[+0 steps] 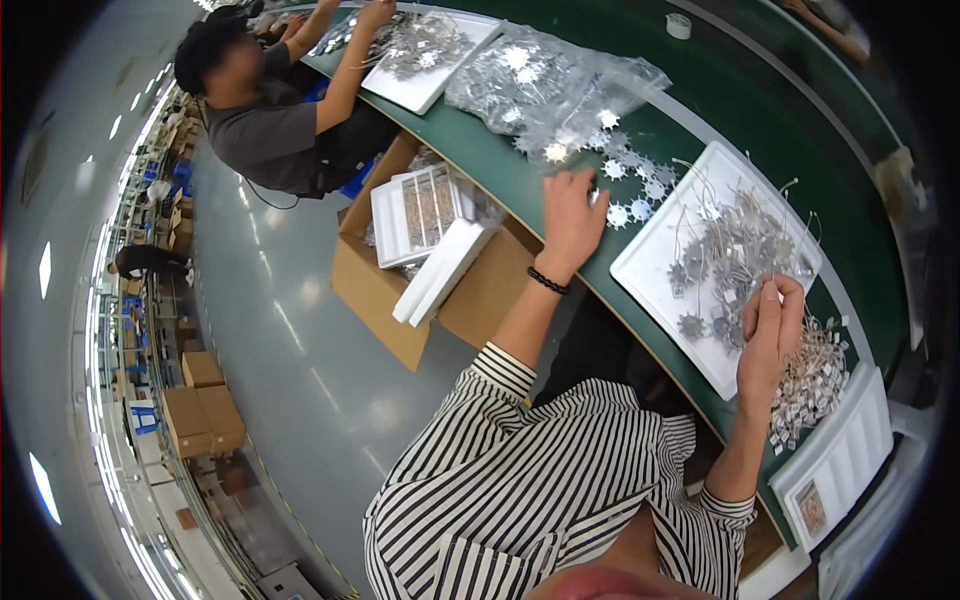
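My left hand (574,215) reaches over the green table, its thumb apart from the bent fingers and nothing visible in its grasp. It is beside a scatter of loose, shiny, star-shaped metal plates (640,175). My right hand (772,335) is at the near right side of a white foam tray (650,268), fingers and thumb drawn together; what they pinch is hidden. A tangle of star-shaped pieces with thin wires (725,255) lies in that tray. Next to my right wrist is a heap of short wire leads with white connectors (812,385).
A clear plastic bag of star plates (545,85) lies farther along the table (520,195). Another white tray (410,90) is near a seated co-worker (265,130). An open cardboard box (380,300) with foam trays stands left of the table. A white foam tray (850,450) is at the right.
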Available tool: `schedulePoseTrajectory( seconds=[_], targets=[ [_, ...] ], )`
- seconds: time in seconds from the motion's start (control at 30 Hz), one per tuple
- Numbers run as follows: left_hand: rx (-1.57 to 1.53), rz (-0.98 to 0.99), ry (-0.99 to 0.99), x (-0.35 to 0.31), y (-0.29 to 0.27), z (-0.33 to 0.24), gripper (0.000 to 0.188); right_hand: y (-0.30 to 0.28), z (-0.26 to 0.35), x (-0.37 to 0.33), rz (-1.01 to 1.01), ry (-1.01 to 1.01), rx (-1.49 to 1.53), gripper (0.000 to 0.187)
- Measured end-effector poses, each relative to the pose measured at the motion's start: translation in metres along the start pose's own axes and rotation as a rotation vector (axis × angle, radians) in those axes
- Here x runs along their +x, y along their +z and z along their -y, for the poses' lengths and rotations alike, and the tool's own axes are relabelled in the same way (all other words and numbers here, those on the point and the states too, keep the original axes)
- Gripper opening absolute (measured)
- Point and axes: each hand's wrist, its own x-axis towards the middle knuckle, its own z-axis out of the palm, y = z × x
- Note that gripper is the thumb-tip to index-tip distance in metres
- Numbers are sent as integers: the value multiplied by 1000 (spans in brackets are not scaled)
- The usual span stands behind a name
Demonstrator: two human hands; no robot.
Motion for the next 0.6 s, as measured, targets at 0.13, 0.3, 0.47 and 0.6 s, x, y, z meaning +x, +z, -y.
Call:
schedulePoseTrajectory(
  seconds=[0.13, 0.3, 0.47, 0.6],
  targets=[
    [4, -1, -28, -4, 2, -8, 23, -1, -7, -1, 9, -49, -15, 19],
    [87, -63, 68, -5, 6, -13, 30, -4, -2, 0, 43, -26, 23, 17],
    [143, -5, 175, -23, -7, -1, 39, -3, 5, -6, 61, 86, 178, 18],
    [-50, 44, -1, -23, -12, -19, 31, -3, -3, -5, 81, 110, 220, 11]
  ],
)
